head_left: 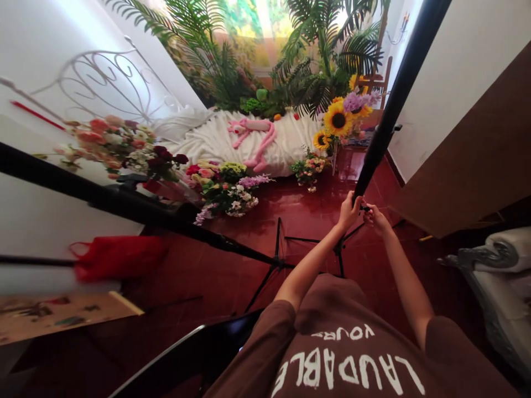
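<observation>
A black light stand [384, 119] rises on my right, its tripod legs spread on the red floor. My left hand [349, 211] is wrapped round its pole low down. Beside it, my right hand [377, 220] has its fingers closed on a small black knob [365, 208] that sticks out from the pole's side. Parts of the knob are hidden by the fingertips.
Another black stand [166, 213] slants across the left, its legs near my feet. Ahead lie flower bunches [232, 190], a white-draped bed [203, 138] with a pink plush toy [261, 141], and sunflowers [338, 119]. A silver-framed seat [504, 254] is at right.
</observation>
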`<state>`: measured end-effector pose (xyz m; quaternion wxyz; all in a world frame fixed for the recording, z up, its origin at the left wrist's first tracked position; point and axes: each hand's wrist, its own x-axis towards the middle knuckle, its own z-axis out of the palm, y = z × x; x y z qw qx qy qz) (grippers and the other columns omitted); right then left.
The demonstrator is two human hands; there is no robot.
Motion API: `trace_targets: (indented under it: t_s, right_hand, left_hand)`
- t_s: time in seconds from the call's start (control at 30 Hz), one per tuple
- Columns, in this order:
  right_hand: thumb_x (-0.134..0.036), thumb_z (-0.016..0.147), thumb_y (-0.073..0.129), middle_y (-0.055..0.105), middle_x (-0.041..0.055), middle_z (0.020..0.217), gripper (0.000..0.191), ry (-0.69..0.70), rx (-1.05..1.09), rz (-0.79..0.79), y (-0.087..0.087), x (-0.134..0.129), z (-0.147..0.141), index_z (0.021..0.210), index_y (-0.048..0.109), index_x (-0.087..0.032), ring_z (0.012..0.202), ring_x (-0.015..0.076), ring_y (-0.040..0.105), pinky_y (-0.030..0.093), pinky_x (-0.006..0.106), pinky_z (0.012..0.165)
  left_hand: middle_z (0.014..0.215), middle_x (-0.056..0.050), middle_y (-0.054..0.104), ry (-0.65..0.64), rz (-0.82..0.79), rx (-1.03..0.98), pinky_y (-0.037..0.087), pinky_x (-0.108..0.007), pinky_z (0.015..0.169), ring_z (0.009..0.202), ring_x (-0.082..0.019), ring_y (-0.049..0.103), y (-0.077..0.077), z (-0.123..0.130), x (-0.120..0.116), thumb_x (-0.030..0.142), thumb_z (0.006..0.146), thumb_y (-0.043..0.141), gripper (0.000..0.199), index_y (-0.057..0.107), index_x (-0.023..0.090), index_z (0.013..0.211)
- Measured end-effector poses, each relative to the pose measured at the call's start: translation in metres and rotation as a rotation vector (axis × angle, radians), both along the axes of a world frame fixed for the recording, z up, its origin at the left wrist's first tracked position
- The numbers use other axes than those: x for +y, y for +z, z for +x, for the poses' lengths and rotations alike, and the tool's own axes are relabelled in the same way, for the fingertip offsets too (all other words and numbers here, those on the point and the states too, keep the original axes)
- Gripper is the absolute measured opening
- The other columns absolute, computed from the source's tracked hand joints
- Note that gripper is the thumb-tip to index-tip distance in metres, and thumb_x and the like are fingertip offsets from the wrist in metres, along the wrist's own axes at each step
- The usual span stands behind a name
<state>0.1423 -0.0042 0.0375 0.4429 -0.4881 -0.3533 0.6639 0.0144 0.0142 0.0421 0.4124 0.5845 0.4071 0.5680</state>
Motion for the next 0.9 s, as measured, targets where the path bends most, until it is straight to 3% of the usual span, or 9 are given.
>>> trace_targets:
  t_s: [0.1,0.33,0.5,0.63,0.77,0.83,0.9]
  right_hand:
    - [-0.057,0.070,0.068,0.037,-0.0082,0.043,0.045,0.046,-0.048,0.057,-0.002,0.004,0.008,0.057,0.047,-0.020,0.036,0.0039,0.027,0.020,0.018,0.034]
    - [-0.041,0.065,0.079,0.061,-0.0020,0.064,0.030,0.216,-0.434,0.407,0.015,0.011,0.038,0.079,0.065,-0.019,0.057,0.0108,0.052,0.040,0.022,0.053]
    - [-0.020,0.069,0.076,0.062,-0.0007,0.073,0.010,0.011,-0.686,0.612,0.017,0.005,0.035,0.072,0.067,-0.023,0.062,0.0109,0.051,0.040,0.022,0.060]
    - [-0.016,0.076,0.066,0.060,0.0007,0.083,0.012,-0.109,-0.805,0.713,0.020,-0.004,0.025,0.079,0.068,-0.027,0.068,0.0126,0.052,0.044,0.024,0.064]
    - [-0.023,0.080,0.065,0.060,0.0027,0.101,0.026,-0.286,-0.760,0.856,0.058,-0.006,0.014,0.105,0.062,-0.029,0.069,0.0132,0.054,0.050,0.028,0.066]
    - [-0.030,0.080,0.068,0.058,0.0044,0.108,0.045,-0.364,-0.711,0.979,0.088,-0.002,0.005,0.121,0.051,-0.030,0.077,0.0157,0.058,0.053,0.030,0.067]
    - [-0.036,0.076,0.074,0.058,0.0046,0.107,0.070,-0.338,-0.730,1.083,0.119,0.005,-0.008,0.135,0.037,-0.031,0.082,0.0177,0.060,0.054,0.031,0.068]
  left_hand:
    - [0.074,-0.002,0.063,0.005,0.022,0.021,0.046,-0.023,0.063,0.064,-0.011,0.059,-0.001,0.000,0.002,0.063,0.089,0.036,0.046,0.051,0.020,0.088]
    - [0.068,-0.001,0.060,0.047,0.036,0.014,0.043,-0.023,0.058,0.058,-0.011,0.057,-0.003,0.003,0.002,0.065,0.089,0.036,0.047,0.050,0.019,0.085]
    - [0.069,-0.001,0.060,0.067,0.018,0.063,0.042,-0.023,0.058,0.058,-0.011,0.056,-0.009,0.003,0.001,0.063,0.089,0.038,0.045,0.050,0.020,0.085]
    - [0.068,0.000,0.059,0.075,0.019,0.083,0.042,-0.023,0.059,0.057,-0.011,0.054,-0.012,0.002,0.000,0.060,0.090,0.038,0.043,0.051,0.020,0.085]
    - [0.066,0.001,0.056,0.070,0.020,0.074,0.041,-0.023,0.057,0.054,-0.010,0.052,-0.012,0.003,0.000,0.061,0.090,0.038,0.044,0.050,0.020,0.084]
    - [0.065,0.001,0.056,0.067,0.024,0.068,0.040,-0.023,0.056,0.053,-0.010,0.052,-0.011,0.003,0.001,0.062,0.090,0.037,0.044,0.050,0.020,0.084]
    - [0.064,0.001,0.055,0.061,0.019,0.059,0.040,-0.022,0.055,0.052,-0.010,0.052,-0.012,0.003,0.001,0.063,0.089,0.038,0.044,0.049,0.020,0.084]
